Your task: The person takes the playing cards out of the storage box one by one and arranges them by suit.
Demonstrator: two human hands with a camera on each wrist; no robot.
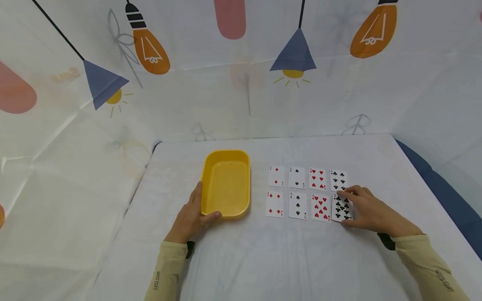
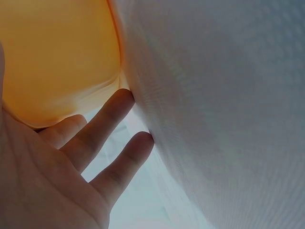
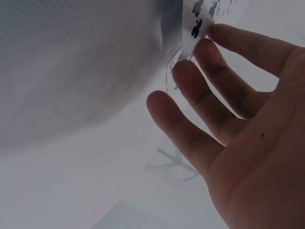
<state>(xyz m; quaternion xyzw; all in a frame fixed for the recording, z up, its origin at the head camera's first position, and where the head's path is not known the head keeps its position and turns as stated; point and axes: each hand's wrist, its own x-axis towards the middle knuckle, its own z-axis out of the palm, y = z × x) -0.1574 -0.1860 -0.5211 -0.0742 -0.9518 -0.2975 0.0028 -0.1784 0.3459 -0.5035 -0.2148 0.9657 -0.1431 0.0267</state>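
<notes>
A yellow tray (image 1: 226,184) lies empty on the white table (image 1: 263,259), left of the middle. My left hand (image 1: 190,216) holds its near left corner, thumb along the front wall and fingers by the left wall. In the left wrist view the fingers (image 2: 102,126) lie fairly straight beside the tray (image 2: 57,57). My right hand (image 1: 367,213) pinches a black club card (image 1: 340,208), the rightmost of the near row, with the thumb at its near edge and the forefinger at its far edge. In the right wrist view the fingertips (image 3: 190,71) touch that card's edge (image 3: 194,21).
Several more cards lie face up in two rows right of the tray, from a red diamond card (image 1: 276,175) at the far left to a club card (image 1: 337,179) at the far right. A printed backdrop (image 1: 241,83) rises behind the table. The table's right edge (image 1: 433,175) is near.
</notes>
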